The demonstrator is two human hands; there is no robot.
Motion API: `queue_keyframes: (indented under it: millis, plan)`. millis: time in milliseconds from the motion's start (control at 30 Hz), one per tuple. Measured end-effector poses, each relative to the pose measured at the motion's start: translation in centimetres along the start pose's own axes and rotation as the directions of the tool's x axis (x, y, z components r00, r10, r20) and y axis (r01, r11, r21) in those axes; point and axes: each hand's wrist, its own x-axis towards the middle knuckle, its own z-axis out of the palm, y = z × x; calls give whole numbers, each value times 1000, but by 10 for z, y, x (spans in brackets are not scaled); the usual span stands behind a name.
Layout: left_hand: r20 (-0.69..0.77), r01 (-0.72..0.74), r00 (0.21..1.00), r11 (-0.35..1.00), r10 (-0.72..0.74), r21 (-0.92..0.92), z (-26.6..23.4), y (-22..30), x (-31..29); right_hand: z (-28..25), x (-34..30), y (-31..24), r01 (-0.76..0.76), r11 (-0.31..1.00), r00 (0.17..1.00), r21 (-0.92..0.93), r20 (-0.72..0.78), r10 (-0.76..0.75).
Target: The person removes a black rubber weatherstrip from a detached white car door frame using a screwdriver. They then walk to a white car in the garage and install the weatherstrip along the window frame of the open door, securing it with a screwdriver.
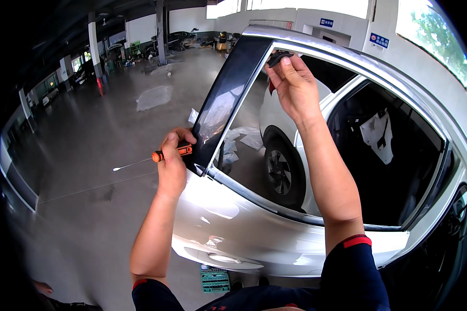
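My left hand (172, 158) is closed around the orange and black handle of a screwdriver (182, 150), whose metal shaft points out to the left. Its fingertips reach the glossy black pillar trim (227, 98) on the edge of a white car door (233, 212). Raised to the upper corner of the glassless window opening, my right hand (296, 85) pinches a small black piece (280, 57), perhaps a trim or rubber part. That piece lies against the window frame (329, 56); whether it is fixed to the frame I cannot tell.
Behind the opening are a white car's wheel (281, 171) and crumpled plastic sheeting (249, 137). A green tool case (215, 280) rests on the floor below the door. A dark car (454, 228) stands at the right. One pillar (94, 49) rises at the far left.
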Motion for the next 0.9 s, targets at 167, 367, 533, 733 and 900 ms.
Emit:
queue_keyframes:
  millis: [167,367,533,733,900]
  plan:
    - [-2,-32,999,999,32,29,-1,-3,0,-5,3,2,-65,996,998,61,2,65]
    - [-40,-1,999,1000,2,4,1,-4,-3,11,0,4,43,999,991,0,-129,-43]
    - [-74,20,997,1000,-21,-15,2,-6,-3,13,-3,5,37,999,982,36,-187,-30]
    - [-122,31,992,998,-37,-47,6,-3,-4,24,-10,5,29,970,991,-240,-123,-60]
    - [-121,-4,993,997,13,74,7,-2,-4,0,-7,-3,-78,980,990,-181,-130,55]
